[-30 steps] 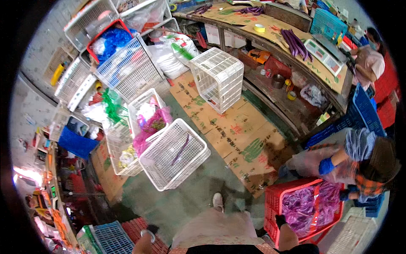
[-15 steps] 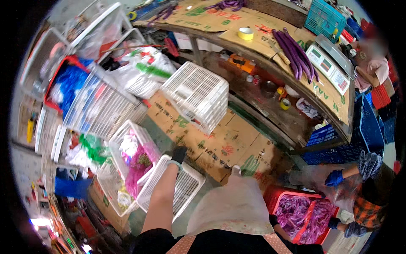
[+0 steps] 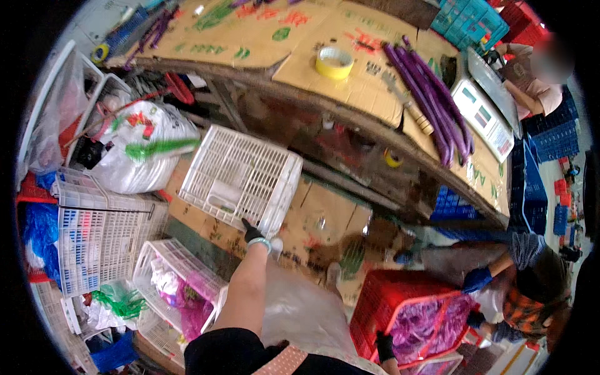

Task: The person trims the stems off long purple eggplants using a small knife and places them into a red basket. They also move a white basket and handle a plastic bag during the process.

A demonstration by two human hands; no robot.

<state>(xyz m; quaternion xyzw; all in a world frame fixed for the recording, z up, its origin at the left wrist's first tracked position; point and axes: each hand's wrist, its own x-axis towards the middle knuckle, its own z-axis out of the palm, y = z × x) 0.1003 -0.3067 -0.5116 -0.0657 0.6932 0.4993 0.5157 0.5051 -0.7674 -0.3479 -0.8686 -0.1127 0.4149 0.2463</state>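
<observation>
My gloved left hand, with a pale band on the wrist, is at the lower edge of an upturned white plastic crate, fingers extended and touching or almost touching it. Low on the right, my gloved right hand grips the rim of a red crate full of purple plastic bags. A co-worker in a plaid garment and blue gloves bends at the other side of that red crate. My body hides part of the floor below.
A cardboard-covered bench holds purple eggplants, yellow tape and a scale. Stacked white crates and a white sack crowd the left. Cardboard lies on the floor. Another person stands behind the scale.
I have moved forward toward the bench. My left hand has gone from low beside me out to the upturned white crate. My right hand stays at the red crate, which now appears more tilted.
</observation>
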